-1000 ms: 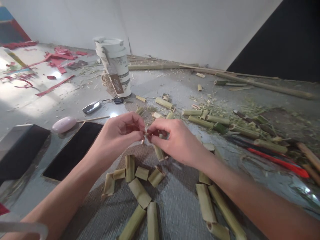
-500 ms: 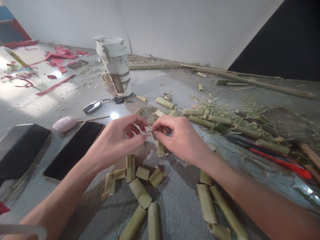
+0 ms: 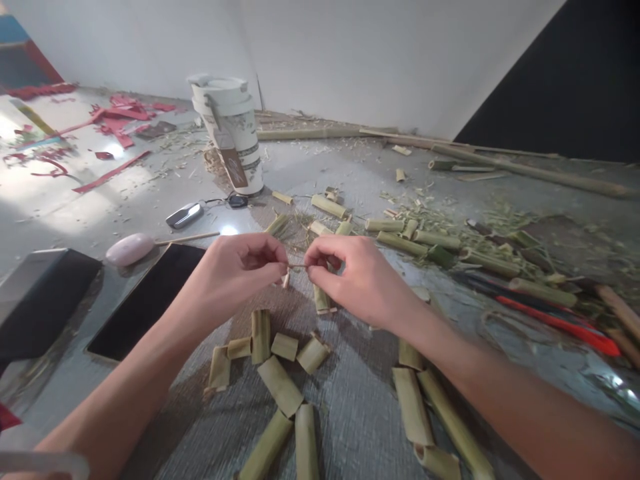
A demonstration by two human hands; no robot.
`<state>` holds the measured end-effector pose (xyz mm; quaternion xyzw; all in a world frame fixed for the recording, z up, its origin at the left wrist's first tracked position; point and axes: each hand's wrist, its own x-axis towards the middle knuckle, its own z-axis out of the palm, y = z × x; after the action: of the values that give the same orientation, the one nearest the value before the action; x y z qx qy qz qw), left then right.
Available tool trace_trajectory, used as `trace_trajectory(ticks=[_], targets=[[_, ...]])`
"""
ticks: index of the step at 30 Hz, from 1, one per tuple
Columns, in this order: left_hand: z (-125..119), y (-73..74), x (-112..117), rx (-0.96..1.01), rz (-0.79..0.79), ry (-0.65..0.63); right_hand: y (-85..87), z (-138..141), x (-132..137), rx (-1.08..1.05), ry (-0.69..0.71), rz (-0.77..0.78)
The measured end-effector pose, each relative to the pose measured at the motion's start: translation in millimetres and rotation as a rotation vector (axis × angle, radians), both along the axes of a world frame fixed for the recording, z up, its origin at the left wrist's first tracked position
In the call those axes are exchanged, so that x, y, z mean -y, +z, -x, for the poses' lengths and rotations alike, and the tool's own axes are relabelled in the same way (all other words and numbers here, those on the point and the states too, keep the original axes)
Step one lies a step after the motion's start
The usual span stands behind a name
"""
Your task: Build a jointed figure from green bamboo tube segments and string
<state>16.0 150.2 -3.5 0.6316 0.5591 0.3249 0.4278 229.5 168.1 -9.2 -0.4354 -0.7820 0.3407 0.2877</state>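
Between my two hands a thin brown strand [image 3: 297, 266] is stretched, too fine to tell its material. My left hand [image 3: 245, 270] pinches one end between thumb and forefinger; a small pale sliver [image 3: 286, 279] shows under those fingertips. The other end is in the closed fingers of my right hand [image 3: 350, 270]. Below my right fingertips stands a short bamboo piece [image 3: 324, 299], partly covered by that hand. Nearer to me, cut bamboo pieces [image 3: 281, 387] lie in a jointed, figure-like layout, with a second group [image 3: 414, 407] under my right forearm.
A white lidded cup [image 3: 230, 133] stands at the back. To the left are a black phone [image 3: 145, 300], a pink oval object [image 3: 130, 249] and a key fob [image 3: 185, 215]. Bamboo offcuts [image 3: 437, 240], shavings and a red-and-black tool [image 3: 560, 323] lie to the right. Red scraps [image 3: 120, 117] are far left.
My left fingers have closed from a loose curl into a pinch on the strand, which now spans both hands. The right hand has stayed nearly still.
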Motion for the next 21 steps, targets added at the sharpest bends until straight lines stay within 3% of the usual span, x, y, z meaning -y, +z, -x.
trace_trajectory(ticks=[8, 16, 21], targets=[[-1.5, -4.3, 2.9, -0.01, -0.108, -0.071, -1.6, 0.9, -0.5, 0.008, 0.003, 0.005], [-4.6, -1.6, 1.2, 0.095, -0.016, -0.021, -2.6, -0.4, -0.6, -0.006, -0.007, 0.028], [-6.2, -1.9, 1.8, 0.21, 0.038, -0.002, -0.1, 3.5, 3.5, -0.068, -0.029, -0.173]])
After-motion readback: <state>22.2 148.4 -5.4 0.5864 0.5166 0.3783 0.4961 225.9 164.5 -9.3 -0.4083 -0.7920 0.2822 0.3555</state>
